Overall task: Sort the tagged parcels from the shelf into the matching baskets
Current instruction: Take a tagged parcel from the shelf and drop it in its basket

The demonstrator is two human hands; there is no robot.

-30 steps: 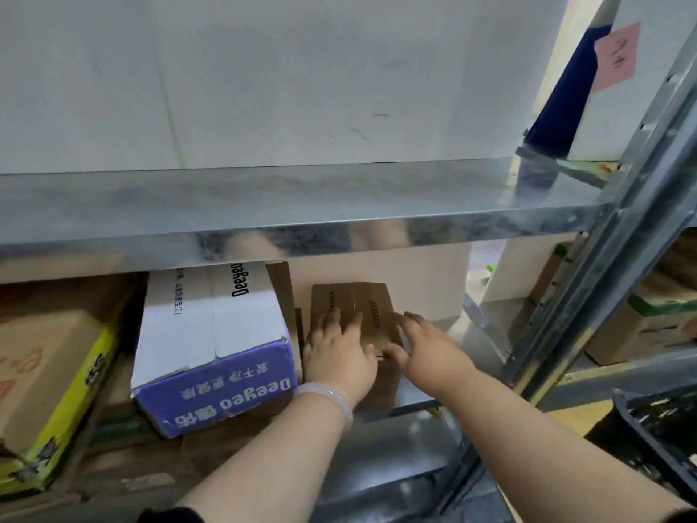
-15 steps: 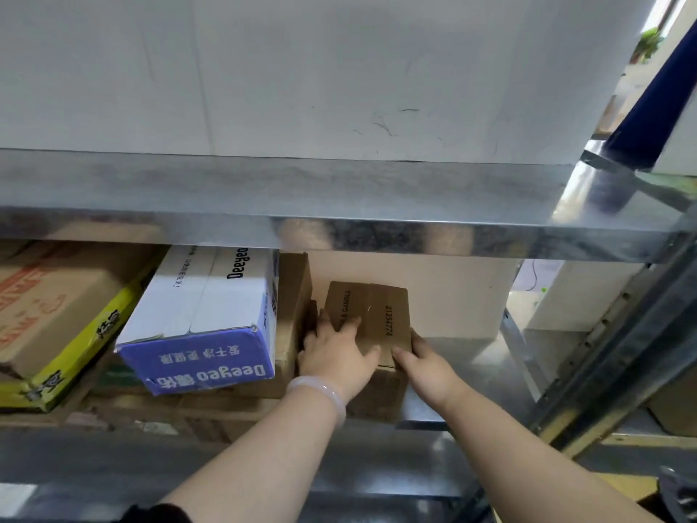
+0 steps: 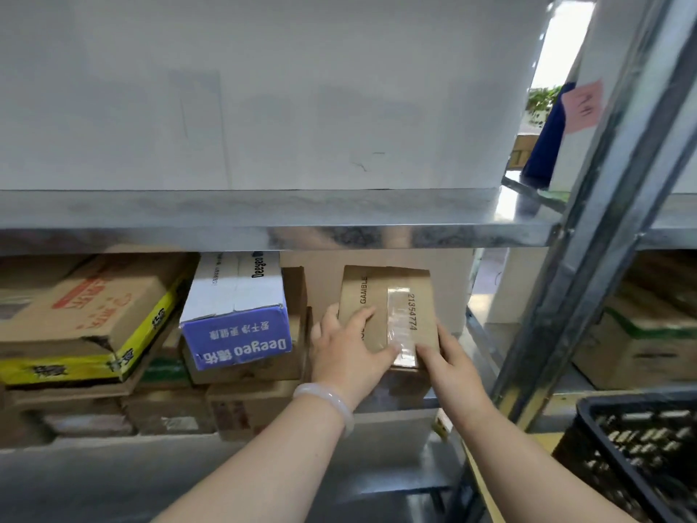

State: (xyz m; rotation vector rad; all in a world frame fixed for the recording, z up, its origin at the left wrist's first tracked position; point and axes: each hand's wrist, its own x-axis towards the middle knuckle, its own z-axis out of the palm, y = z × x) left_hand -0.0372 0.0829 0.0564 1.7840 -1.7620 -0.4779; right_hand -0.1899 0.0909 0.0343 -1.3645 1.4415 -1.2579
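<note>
Clasped between both hands is the small brown box (image 3: 384, 307), at the middle of the frame. The left hand (image 3: 347, 352) is laid over its top with fingers spread and the thumb pressed near the front edge. The right hand (image 3: 449, 364) is set against its right side, thumb on top; its fingers are hidden behind the box. The box stands on the lower shelf (image 3: 392, 428), not yet lifted clear as far as can be judged. A strip of clear tape and a printed number are seen on its top; no tag can be made out.

The task is judged to be under way, with much left to do. Other boxes remain stacked at the left of the frame, among them a blue-and-white box (image 3: 234, 318) and a yellow-edged carton (image 3: 94, 315). A black basket (image 3: 641, 447) is seen at the lower right; its contents cannot be told.

The shelving is made of bright metal, with an upper shelf board (image 3: 264, 217) across the middle and a slanted post (image 3: 603, 220) at the right. A pink note (image 3: 582, 105) is stuck at the upper right.
</note>
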